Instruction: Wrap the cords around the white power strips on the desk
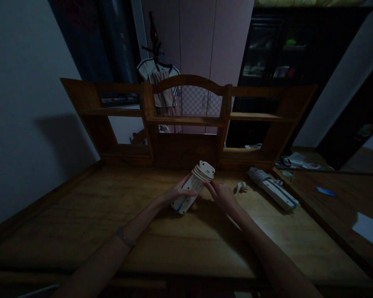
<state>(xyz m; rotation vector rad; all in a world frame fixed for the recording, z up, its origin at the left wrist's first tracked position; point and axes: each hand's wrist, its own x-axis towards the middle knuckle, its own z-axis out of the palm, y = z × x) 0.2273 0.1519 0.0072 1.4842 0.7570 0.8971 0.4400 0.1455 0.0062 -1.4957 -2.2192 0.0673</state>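
Right now I have my left hand [178, 193] wrapped around the body of a white power strip [192, 188], which I hold tilted above the middle of the wooden desk [81, 215], its lower end close to the desktop. A cord is wound in tight loops around its upper end. My right hand [224, 196] sits just beside it, fingertips touching the strip's side near those loops; in this dim light I cannot tell whether they pinch the cord or only rest on it.

What worries me is the winding. If my right fingers let go, I judge the loops could spring loose and slide off the end. The strip is also held by one hand only, at a slant, so a slack grip could drop it onto the desk.

A small white plug [241, 187] lies on the desk near my right hand, and a second power strip [275, 191] with its cord bundled lies further right, well apart.

As for containers, the wooden shelf unit [186, 120] at the back of the desk has open compartments; they look bare, though the shadows are deep. The dark glass-fronted cabinet [267, 58] behind holds things I cannot make out.
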